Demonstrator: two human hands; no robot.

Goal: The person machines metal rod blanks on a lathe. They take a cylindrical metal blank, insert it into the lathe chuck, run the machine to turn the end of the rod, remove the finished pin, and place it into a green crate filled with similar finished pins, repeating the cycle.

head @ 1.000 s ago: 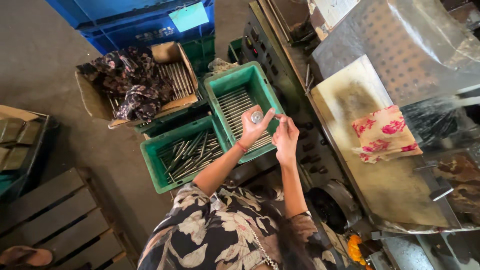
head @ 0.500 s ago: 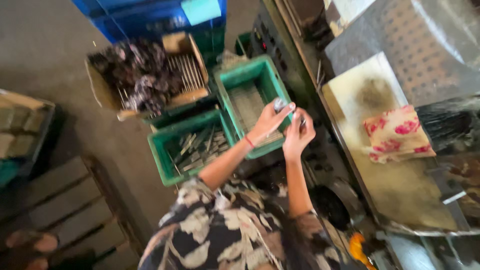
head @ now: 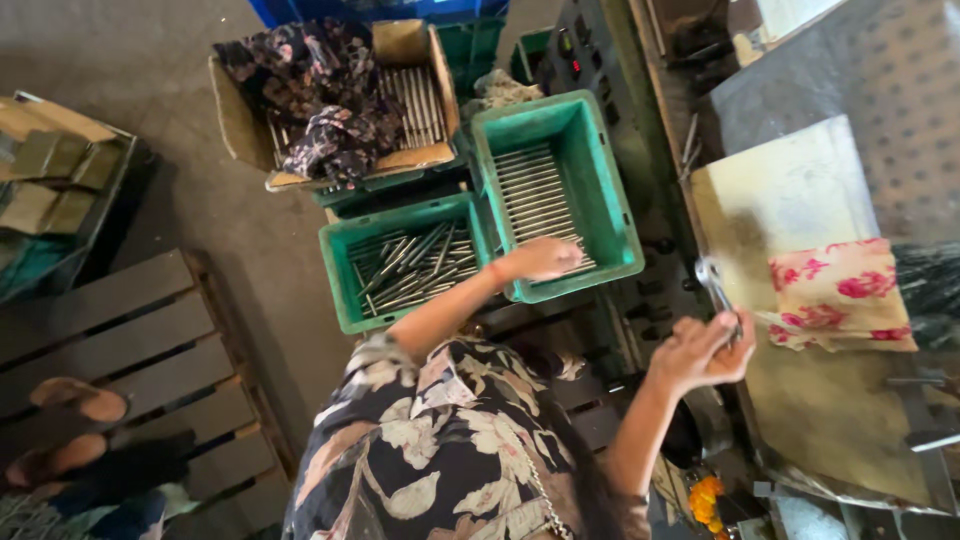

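Gritty workshop floor, green crates mid-frame. Right hand (head: 705,350) pinching a stiff, slick metal rod (head: 714,285) at its lower end; left hand (head: 545,258) spread loosely over the rod-filled crate (head: 610,215).

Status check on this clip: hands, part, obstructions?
Left hand over green crate of metal rods. Right hand grips metal piece. Nothing blocking either.

My left hand (head: 545,258) is motion-blurred over the green crate (head: 610,215), its fingers unreadable. The right hand (head: 703,352) hides most of a metal rod (head: 712,283). The frame's top edge crops the cardboard box (head: 240,125).
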